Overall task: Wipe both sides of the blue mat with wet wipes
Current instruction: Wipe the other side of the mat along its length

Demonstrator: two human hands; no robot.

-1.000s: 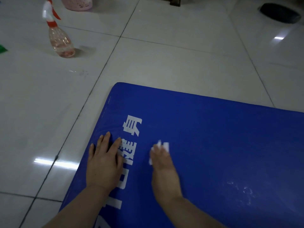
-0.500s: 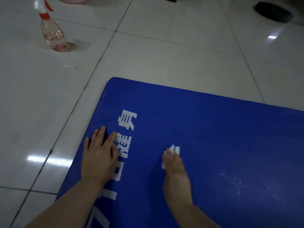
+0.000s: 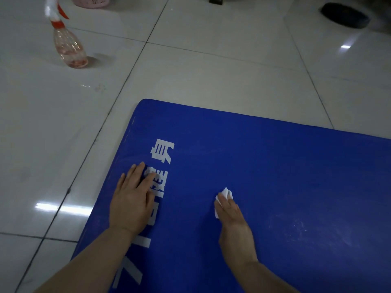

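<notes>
Since a second ago the right hand [image 3: 233, 223] has slid with its wet wipe [image 3: 226, 194] to the right across the blue mat [image 3: 275, 176], away from the white printed characters [image 3: 161, 153], while the left hand [image 3: 132, 203] has stayed planted beside them. The blue mat lies flat on a pale tiled floor [image 3: 190, 70], its rounded far-left corner pointing away from the viewer, and it fills the lower right of the view. The left hand rests palm down near the mat's left edge, fingers straight and slightly spread, fingertips touching the printed characters. The right hand is seen from behind, well apart from the left; its fingers lie over a small crumpled white wet wipe and press it against the mat, with the wipe showing past the fingertips and at the thumb side. Faint whitish smears mark the mat to the right of this hand. On the floor at the far left stands a clear spray bottle [image 3: 68, 47] with a red and white trigger top. A pink basket [image 3: 91, 1] sits at the top edge behind it, and a dark round object [image 3: 344, 14] lies at the far right.
</notes>
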